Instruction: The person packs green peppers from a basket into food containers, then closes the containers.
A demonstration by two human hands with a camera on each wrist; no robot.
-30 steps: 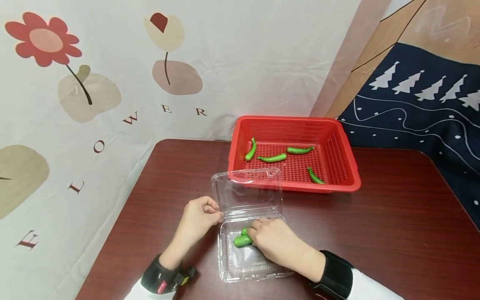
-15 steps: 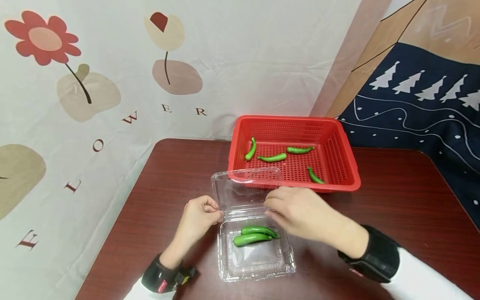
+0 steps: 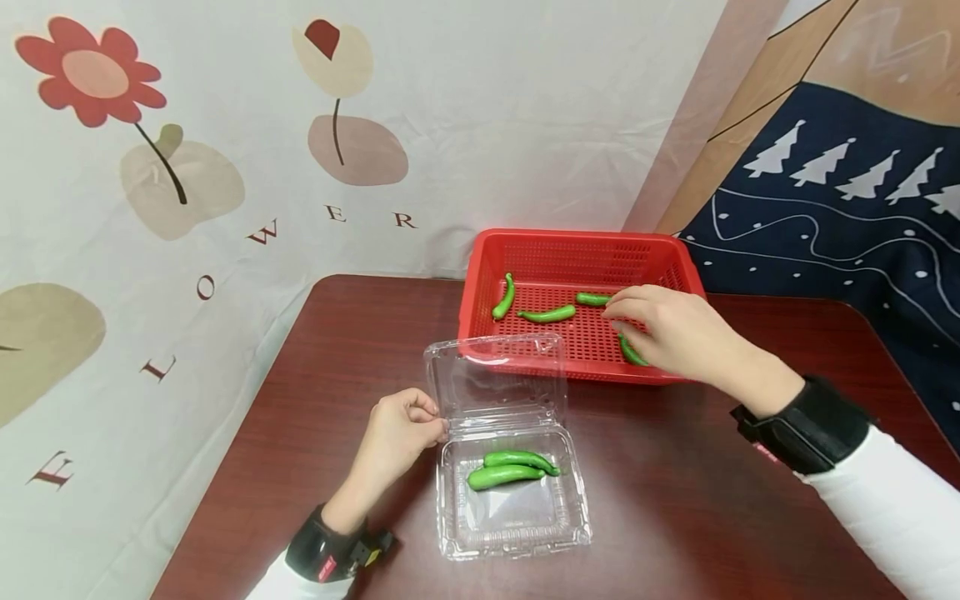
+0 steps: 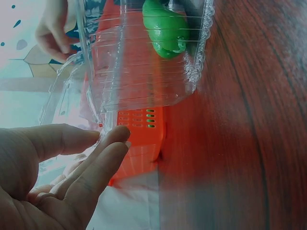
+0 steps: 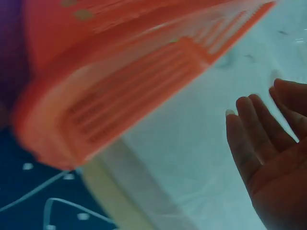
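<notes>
On the brown table (image 3: 360,350) sits a clear plastic lidded box (image 3: 517,517) with two green chili peppers (image 3: 506,477) inside. The left hand (image 3: 399,432) pinches its left edge. The right hand (image 3: 675,333), holding nothing, is over the far red basket (image 3: 577,236), where four more peppers (image 3: 549,314) lie.

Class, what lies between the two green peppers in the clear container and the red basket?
The open clear lid of the container; in the head view, it overlaps the near rim of the red basket.
</notes>
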